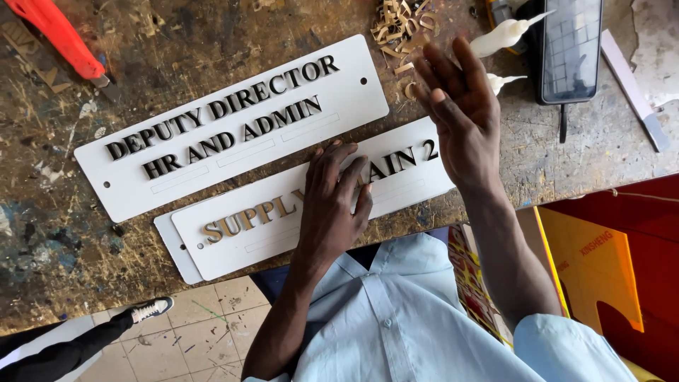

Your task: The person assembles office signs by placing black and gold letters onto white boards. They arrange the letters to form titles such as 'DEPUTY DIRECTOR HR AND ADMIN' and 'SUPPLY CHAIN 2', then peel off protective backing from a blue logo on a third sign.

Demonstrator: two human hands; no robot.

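1. Spanning nearly the whole view: worn, paint-flecked workbench (64, 233); front edge running along the bottom, with tiled floor and another person's shoe (151, 309) below it.
2. Lying diagonally, upper left: finished white sign plate (212, 166), two rows of dark raised letters all seated; judged complete and set aside; lower edge just beside the plate in work.
3. Lying nearer the bench's front edge: second white sign plate (240, 244), stacked on another blank whose corner shows at the left; gold letters at the left end, dark letters at the right end; middle hidden under the hand, so seating there cannot be told; judged roughly mid-way, with lettering of mixed finish.
4. Pressing flat on the middle of that plate: left hand (331, 201), fingers extended and close together, holding nothing.
5. Raised above the plate's right end: right hand (460, 106), open, fingers spread, palm towards the camera, pinching nothing, not touching the plate.
6. Lying at the top right: dark phone (571, 48), face up, with two white nozzle-tipped bottles (506, 35) just beside it.
7. Resting at the top left: red-handled tool (60, 35), well apart from both hands.
8. Heaped at the top centre: loose cut-out letters (397, 28), near the right hand's fingertips.
9. Open room: bare bench left of the plates; right side crowded; lower plate close to the bench edge, little margin towards the body.
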